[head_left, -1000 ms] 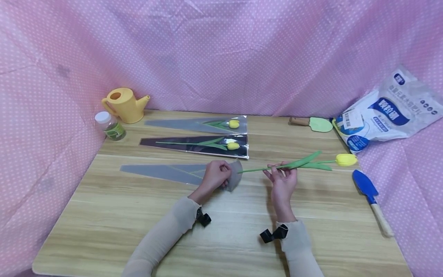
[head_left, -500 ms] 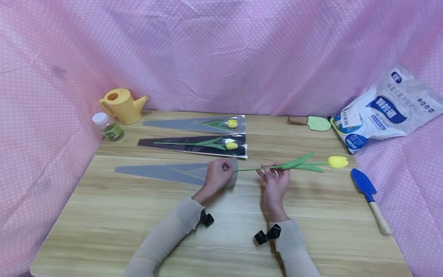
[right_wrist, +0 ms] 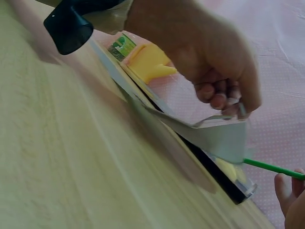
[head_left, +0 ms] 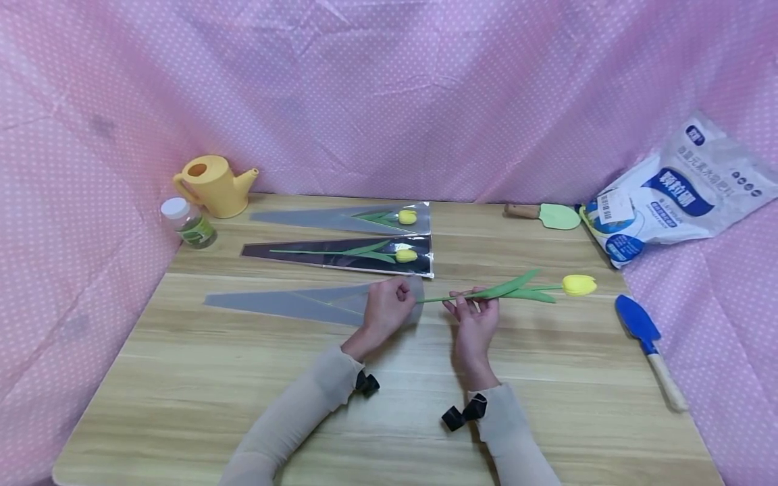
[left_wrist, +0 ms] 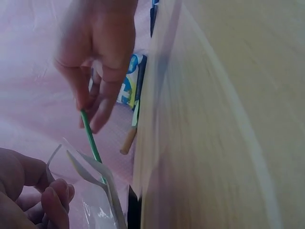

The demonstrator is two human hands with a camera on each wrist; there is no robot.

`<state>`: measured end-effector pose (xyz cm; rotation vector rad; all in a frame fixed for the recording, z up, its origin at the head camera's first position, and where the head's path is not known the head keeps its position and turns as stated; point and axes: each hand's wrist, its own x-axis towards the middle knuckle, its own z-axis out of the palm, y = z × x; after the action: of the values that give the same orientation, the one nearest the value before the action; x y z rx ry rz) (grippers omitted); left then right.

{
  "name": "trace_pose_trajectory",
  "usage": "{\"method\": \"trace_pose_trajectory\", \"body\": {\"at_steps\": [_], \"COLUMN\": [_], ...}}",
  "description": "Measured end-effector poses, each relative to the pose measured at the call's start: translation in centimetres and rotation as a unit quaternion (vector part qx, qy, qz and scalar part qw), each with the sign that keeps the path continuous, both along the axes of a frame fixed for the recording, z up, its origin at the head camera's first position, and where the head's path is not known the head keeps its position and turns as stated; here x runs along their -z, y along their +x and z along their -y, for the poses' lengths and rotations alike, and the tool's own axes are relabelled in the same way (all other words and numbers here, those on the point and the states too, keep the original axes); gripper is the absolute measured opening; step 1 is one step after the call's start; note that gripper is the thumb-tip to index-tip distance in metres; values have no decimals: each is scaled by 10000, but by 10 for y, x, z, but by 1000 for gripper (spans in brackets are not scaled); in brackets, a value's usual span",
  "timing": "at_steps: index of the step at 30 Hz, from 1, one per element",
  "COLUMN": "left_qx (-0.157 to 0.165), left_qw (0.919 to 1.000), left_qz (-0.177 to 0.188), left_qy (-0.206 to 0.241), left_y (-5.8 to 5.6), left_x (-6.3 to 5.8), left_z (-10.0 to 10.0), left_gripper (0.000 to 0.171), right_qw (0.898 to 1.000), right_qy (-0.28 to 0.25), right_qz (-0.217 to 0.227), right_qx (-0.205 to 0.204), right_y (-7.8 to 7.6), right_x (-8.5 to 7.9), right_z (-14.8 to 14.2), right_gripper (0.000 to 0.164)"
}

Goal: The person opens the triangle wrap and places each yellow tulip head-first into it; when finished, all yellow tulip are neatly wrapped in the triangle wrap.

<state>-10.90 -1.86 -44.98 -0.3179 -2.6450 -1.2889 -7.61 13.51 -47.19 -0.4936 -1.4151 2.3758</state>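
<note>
My left hand pinches the edge of a grey flower sleeve at its wide end, and the right wrist view shows the sleeve's mouth lifted off the table and parted. In my right hand a yellow tulip with green leaves lies level, held by its stem, bloom to the right. The stem's lower end reaches the sleeve's mouth; in the left wrist view its tip passes behind the sleeve's edge, so how far in it sits is hidden.
Behind lie a dark sleeve and a grey sleeve, each with a yellow tulip. A yellow watering can and a small jar stand back left. A green trowel, a white bag and a blue trowel are at right.
My right hand has moved left, bringing the tulip's stem toward the sleeve's mouth. The left hand has shifted slightly right, still pinching the sleeve's edge.
</note>
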Motion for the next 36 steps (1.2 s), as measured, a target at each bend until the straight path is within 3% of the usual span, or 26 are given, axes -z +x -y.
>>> {"method": "trace_pose_trajectory", "body": {"at_steps": [16, 21, 26, 36], "left_qx": [243, 244, 269, 279], "left_qw": [9983, 9981, 9984, 9989], "left_qz": [-481, -537, -491, -365], "left_qy": [219, 158, 86, -93], "left_y": [4, 3, 2, 3], "left_x": [-6, -5, -4, -3], "left_z": [-6, -6, -5, -6], "left_gripper": [9, 11, 11, 10], "right_qw": [9982, 9965, 9974, 9991], "right_qy": [106, 242, 206, 273], "right_qz": [411, 590, 602, 185], "right_qx": [-427, -536, -347, -280], "right_y": [1, 0, 0, 0], "right_x": [2, -1, -7, -11], "right_z": [15, 7, 0, 1], "right_gripper": [40, 34, 50, 30]}}
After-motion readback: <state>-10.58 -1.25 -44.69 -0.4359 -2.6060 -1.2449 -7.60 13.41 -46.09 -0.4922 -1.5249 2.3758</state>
